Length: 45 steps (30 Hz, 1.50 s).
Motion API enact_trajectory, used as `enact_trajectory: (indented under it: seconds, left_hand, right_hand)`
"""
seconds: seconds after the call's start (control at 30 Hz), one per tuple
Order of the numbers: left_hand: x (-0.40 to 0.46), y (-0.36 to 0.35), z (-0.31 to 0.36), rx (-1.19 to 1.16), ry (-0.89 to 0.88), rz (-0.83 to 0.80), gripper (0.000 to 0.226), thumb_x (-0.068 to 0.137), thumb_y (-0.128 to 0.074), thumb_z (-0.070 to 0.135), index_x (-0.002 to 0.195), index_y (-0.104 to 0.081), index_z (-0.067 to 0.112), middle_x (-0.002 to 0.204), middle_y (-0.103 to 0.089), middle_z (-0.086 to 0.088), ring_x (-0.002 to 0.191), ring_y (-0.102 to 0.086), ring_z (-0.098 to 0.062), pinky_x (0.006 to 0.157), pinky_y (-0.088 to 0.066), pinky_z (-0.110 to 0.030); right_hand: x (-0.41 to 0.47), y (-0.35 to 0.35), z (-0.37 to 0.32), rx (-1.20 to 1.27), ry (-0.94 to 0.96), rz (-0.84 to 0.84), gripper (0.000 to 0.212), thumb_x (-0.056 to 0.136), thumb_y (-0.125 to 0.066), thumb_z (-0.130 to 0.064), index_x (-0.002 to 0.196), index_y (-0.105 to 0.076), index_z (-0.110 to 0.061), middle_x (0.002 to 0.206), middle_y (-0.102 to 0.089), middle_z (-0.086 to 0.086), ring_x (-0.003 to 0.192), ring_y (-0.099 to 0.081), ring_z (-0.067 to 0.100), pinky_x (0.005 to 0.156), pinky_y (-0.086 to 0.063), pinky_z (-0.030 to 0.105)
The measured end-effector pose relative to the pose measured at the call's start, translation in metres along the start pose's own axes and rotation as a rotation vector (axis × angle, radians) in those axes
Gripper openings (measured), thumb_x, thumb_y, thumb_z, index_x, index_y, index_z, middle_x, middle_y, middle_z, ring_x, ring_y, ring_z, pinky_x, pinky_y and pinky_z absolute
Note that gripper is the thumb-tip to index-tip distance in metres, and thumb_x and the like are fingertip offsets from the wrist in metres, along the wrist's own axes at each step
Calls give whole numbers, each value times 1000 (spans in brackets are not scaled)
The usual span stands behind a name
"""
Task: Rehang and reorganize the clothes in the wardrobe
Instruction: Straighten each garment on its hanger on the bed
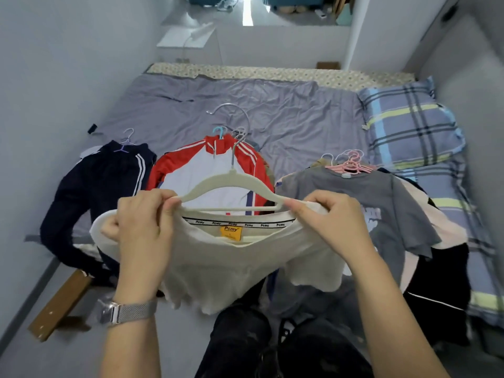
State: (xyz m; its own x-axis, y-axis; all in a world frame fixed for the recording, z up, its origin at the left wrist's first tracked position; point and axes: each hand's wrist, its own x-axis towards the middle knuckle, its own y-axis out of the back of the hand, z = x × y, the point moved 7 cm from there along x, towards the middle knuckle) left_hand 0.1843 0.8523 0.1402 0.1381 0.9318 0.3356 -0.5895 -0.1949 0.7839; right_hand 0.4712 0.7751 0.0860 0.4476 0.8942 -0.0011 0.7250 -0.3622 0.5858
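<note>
cream shirt (231, 257), hanger (231, 184), between both hands

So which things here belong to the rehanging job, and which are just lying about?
Job: white tee, beige hanger, left hand, right hand, red jacket, grey tee, navy tracksuit.
Lying about: pillow, watch, plank.
</note>
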Motion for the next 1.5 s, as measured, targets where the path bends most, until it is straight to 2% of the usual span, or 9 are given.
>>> enact_trajectory:
  seconds: [0.3,0.47,0.63,0.77,0.87,1.0,1.2,1.37,1.5]
  left_hand:
    - [-45,54,9,-90,-23,110,16,95,-46,19,88,-60,23,90,-56,12,91,-35,-11,77,-22,-23]
    - [-68,76,-9,-71,-32,94,18,93,-42,23,88,-60,23,89,-54,14,90,-35,-12,76,-22,-24]
    - [-91,80,-22,-89,-82,27,22,94,-43,25,91,-63,17,92,-58,10,91,-40,-16,78,-26,-26]
    - [-104,81,-17,-121,-106,7,18,95,-44,27,90,-61,23,90,-57,12,91,-36,-11,79,-32,-36]
    - [-105,77,1,-168,-147,-8,15,95,-45,28,87,-58,29,90,-57,14,91,-35,-9,78,-27,-31]
    - [-114,57,38,-233,-174,-13,20,93,-39,32,86,-57,29,87,-55,12,88,-37,-13,78,-35,-43]
    - [-143,11,75,-289,-221,-174,18,92,-34,41,83,-49,39,82,-53,16,87,-42,-15,77,-39,-53]
    - [-159,-14,92,-325,-232,-258,15,92,-40,36,81,-48,42,80,-54,18,85,-43,-14,75,-40,-53]
    - [-148,-29,101,-393,-176,-293,17,89,-37,40,79,-51,42,81,-57,19,88,-41,-10,80,-39,-54]
  right_hand:
    - [-56,32,-33,27,129,0,15,75,-74,-42,82,-67,-30,79,-67,-15,75,-58,1,67,-43,13]
    - [-94,18,-40,-97,219,-44,9,89,-64,-24,95,-70,-21,92,-69,-8,88,-58,11,81,-42,24]
    - [-139,8,-37,-153,260,35,19,86,-55,-29,92,-68,-16,84,-62,-8,80,-47,2,79,-31,4]
    - [-161,19,-33,-160,237,21,19,87,-53,-35,90,-66,-22,86,-64,-5,86,-55,15,79,-42,29]
    - [-177,42,-30,-155,232,104,15,87,-57,-33,90,-67,-22,89,-66,-6,89,-56,16,81,-42,32]
    - [-195,74,-10,-243,172,201,14,91,-54,-34,93,-64,-25,93,-66,-6,92,-56,20,82,-43,36]
    - [-230,101,12,-358,133,315,30,90,-32,-49,74,-52,-33,68,-55,-16,71,-44,4,64,-31,16]
    - [-237,105,14,-321,149,371,28,93,-33,-45,70,-46,-37,77,-57,-32,71,-47,-16,64,-27,31]
    - [-232,128,26,-219,126,431,27,88,-47,-47,78,-64,-29,83,-60,-32,76,-53,3,71,-34,11]
